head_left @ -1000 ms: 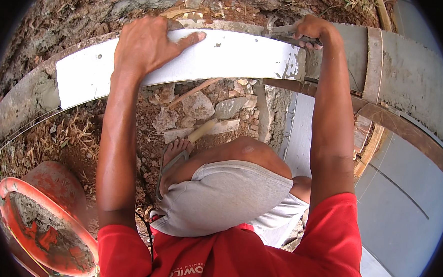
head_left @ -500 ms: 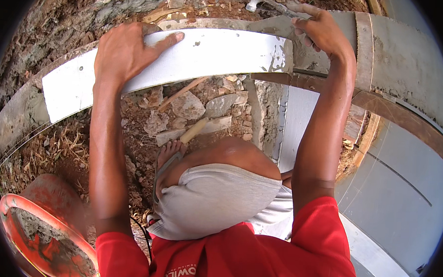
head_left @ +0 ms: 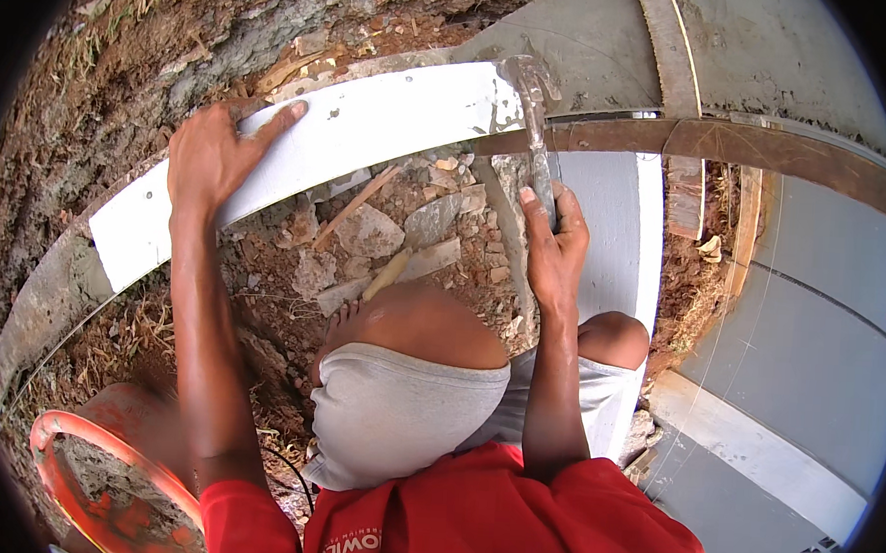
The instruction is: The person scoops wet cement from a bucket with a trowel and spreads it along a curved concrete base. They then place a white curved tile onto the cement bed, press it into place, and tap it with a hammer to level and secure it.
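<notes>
A long white board [head_left: 382, 110] rests along the top of a low wall, its right end spotted with grey mortar. My left hand [head_left: 212, 156] grips the board left of its middle, thumb over the white face and fingers hidden past the far edge. In my right hand [head_left: 557, 244] is a claw hammer [head_left: 538, 141], held by its handle. The hammer's head lies over the board's right end; whether it touches cannot be told.
An orange-rimmed bucket [head_left: 119, 435] with mortar stands at lower left. Broken stones [head_left: 370, 231] and a wooden-handled tool [head_left: 386, 276] lie by my foot. A brown wooden strip [head_left: 770, 148] runs rightward beside a smooth grey mortar surface [head_left: 765, 53].
My right hand has come down and nearer with the hammer, bringing its head to the board's right end. My left hand stays on the board. The view has shifted slightly.
</notes>
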Motion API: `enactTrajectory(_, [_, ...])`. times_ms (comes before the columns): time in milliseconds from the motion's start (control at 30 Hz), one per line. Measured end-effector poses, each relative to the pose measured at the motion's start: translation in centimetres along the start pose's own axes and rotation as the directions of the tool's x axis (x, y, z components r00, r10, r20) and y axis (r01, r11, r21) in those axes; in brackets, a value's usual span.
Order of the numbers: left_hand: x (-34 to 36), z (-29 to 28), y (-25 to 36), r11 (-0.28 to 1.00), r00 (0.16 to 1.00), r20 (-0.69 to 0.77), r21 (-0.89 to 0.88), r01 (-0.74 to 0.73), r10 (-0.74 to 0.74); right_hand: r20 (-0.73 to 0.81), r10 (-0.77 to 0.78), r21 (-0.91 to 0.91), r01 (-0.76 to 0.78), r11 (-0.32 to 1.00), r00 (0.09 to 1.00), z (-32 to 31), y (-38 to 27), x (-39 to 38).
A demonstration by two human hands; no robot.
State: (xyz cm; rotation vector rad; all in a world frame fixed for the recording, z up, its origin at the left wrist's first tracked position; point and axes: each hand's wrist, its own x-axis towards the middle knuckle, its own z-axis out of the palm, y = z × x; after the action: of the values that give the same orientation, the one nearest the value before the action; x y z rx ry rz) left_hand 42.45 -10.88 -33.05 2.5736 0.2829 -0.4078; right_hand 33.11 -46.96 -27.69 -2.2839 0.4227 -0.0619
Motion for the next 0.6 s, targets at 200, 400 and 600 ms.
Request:
enactTrajectory(200, [0.2,-0.4,0.1,0.998,0.999,-0.009,0.030,0.049,-0.049,0.005,-0.041,-0.121,0.041,0.992,0.999,0.8,1.0,0.1])
enactTrajectory(400, [0.1,0.2,-0.1,0.999,0.997,-0.076,0.046,0.001,0.003,-0.033,-0.074,-0.104,0.070,0.992,0.997,0.7,3.4,-0.7])
enactTrajectory(600, [0.4,0.6,0.3,0.999,0.991,-0.127,0.034,-0.041,0.046,-0.115,0.132,0.277,-0.096,0.956,0.984,4.5,11.9,-7.6])
